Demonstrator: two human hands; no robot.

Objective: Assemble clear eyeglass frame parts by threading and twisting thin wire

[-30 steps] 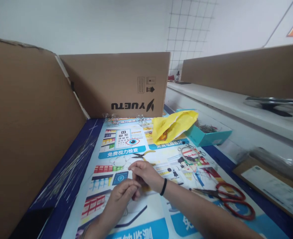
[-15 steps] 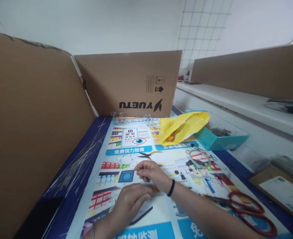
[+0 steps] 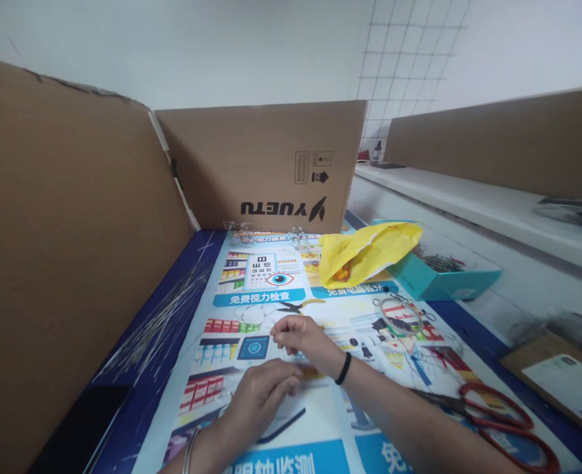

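Observation:
My left hand [image 3: 265, 397] hovers low over the printed sheet, its fingers curled and closed together. Just above and to the right of it is my right hand [image 3: 307, 343], thumb and forefinger pinched. Whatever lies between the fingers of either hand is too thin or too hidden to make out. Beyond my right hand rest yellow-handled pliers [image 3: 291, 307], partly covered by it. A loop of thin pale wire [image 3: 254, 316] lies beside the pliers. Red-handled scissors [image 3: 499, 411] lie to the right of my right forearm.
Long thin wires [image 3: 155, 329] spread along the left edge, above a dark flat device [image 3: 86, 421]. A yellow bag [image 3: 370, 253] leans by a teal box [image 3: 461, 284] of wire pieces. A wire coil [image 3: 387, 322] lies right. Cardboard panels [image 3: 261, 164] stand left and behind.
The whole view has shifted slightly, so things sit a little further right. My hands stay close together over the sheet, with the fingers slightly repositioned.

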